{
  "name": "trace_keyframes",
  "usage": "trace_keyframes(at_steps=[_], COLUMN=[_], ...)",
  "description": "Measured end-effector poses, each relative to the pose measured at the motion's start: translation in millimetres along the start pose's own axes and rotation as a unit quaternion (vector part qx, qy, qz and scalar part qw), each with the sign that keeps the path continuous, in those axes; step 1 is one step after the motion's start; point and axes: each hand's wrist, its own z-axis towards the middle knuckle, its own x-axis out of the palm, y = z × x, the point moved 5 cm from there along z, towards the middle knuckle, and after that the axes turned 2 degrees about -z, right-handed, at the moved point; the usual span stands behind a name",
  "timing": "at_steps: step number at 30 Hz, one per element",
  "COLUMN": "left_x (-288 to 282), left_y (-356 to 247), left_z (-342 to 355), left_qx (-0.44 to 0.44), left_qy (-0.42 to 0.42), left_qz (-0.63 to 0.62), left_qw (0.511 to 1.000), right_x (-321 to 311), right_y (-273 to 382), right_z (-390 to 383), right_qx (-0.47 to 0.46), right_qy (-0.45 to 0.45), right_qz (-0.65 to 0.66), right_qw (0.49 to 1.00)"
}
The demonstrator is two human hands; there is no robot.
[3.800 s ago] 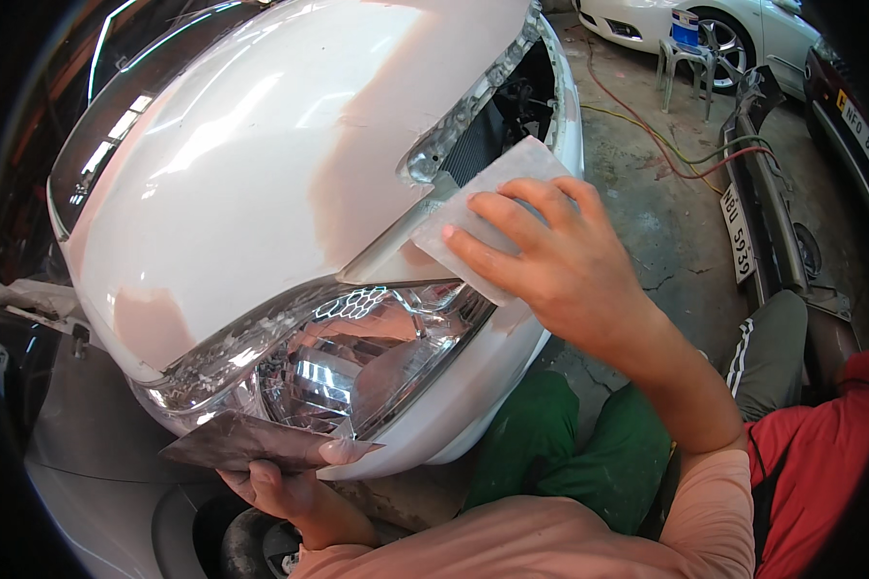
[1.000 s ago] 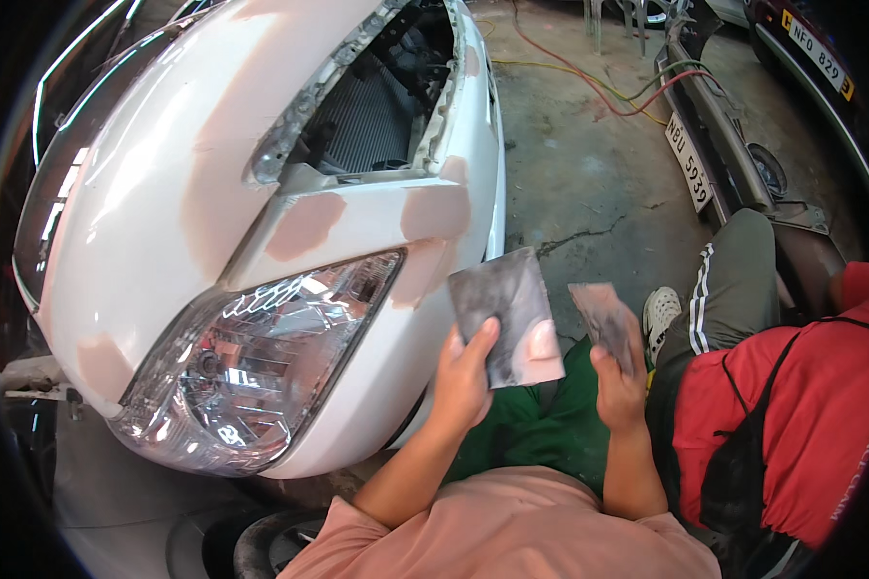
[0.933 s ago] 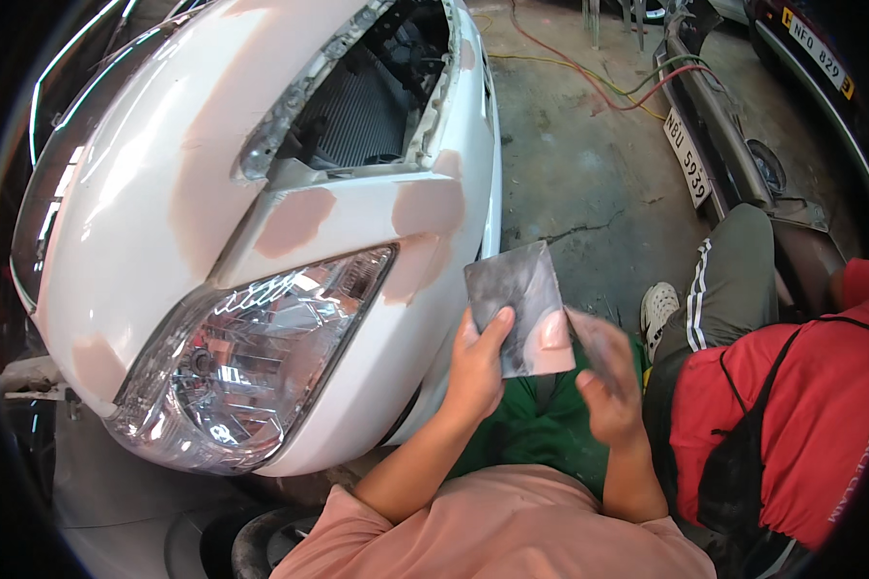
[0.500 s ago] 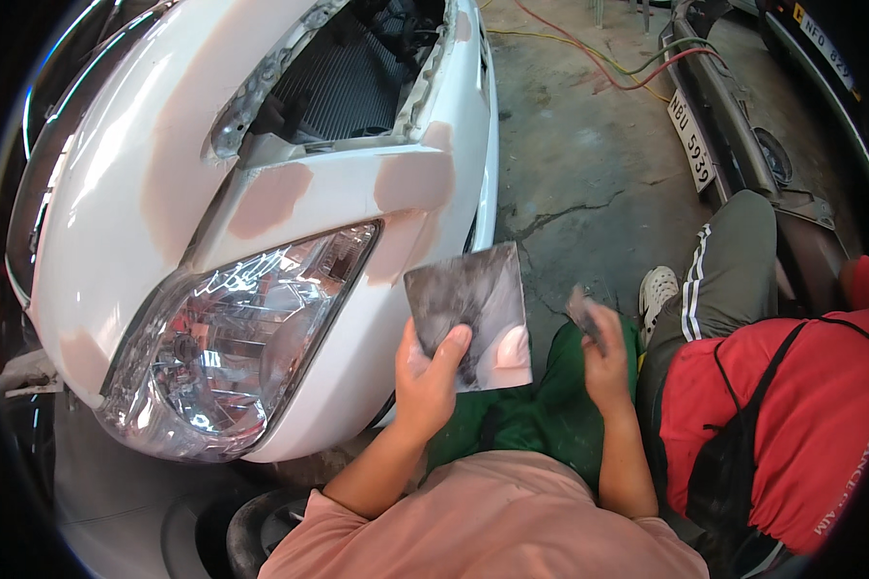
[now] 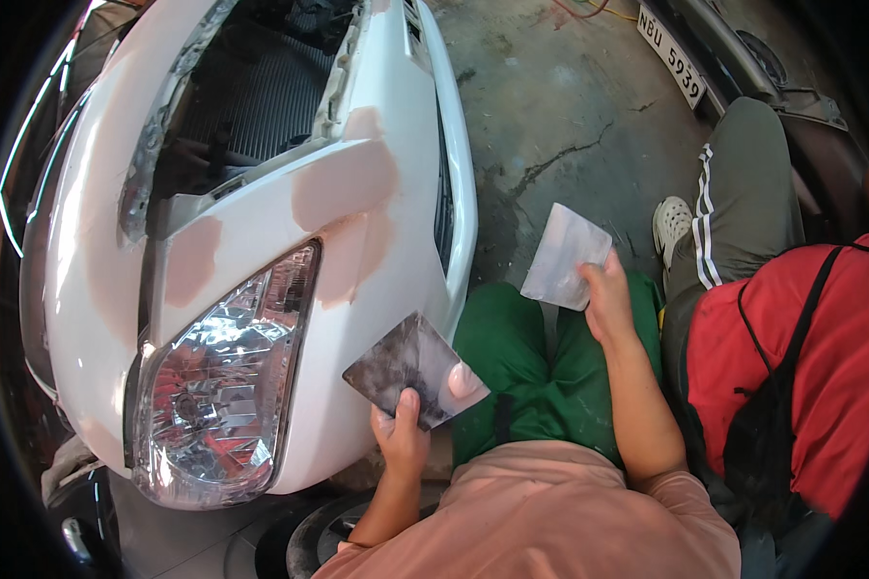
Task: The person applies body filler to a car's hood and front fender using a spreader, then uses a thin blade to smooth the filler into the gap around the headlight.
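Note:
My left hand [image 5: 402, 436] grips a thin square plate [image 5: 388, 365] by its lower edge, thumb on top. The plate is smeared dark grey, and a glossy pale pink lump of putty [image 5: 464, 380] sits near its right corner. Over my right knee, my right hand [image 5: 606, 294] is closed on a thin whitish four-sided spreader [image 5: 561, 253], its broad face showing. Left of both hands is a white car front [image 5: 377, 289] with dull pinkish-brown filler patches [image 5: 346, 191] above the clear headlight [image 5: 227, 391]. Neither hand touches the car.
Close on my right sits a person in a red shirt [image 5: 811, 357] with a black bag strap and grey striped trousers [image 5: 748, 193]. Beyond lies a dark bumper with a plate [image 5: 671, 56]. Cracked concrete floor [image 5: 541, 116] runs between it and the car.
The plate with putty has moved left and down and turned. My right hand has lifted, showing the spreader's broad face. The view has shifted, so the car's front sits further left.

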Motion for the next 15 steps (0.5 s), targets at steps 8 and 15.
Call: trace_keyframes(at_steps=[8,15], left_x=[29,29], left_y=[2,0], left_z=[8,9], left_qx=[-0.012,0.038], left_qy=[0.012,0.054], left_qz=[-0.003,-0.053], left_qw=[1.0,0.996], right_x=[11,6], right_y=[25,16], right_z=[-11,-2], right_qx=[-0.099,-0.087], right_qy=[-0.021,-0.001], right_qz=[-0.036,-0.103], right_qw=[0.994,0.991])
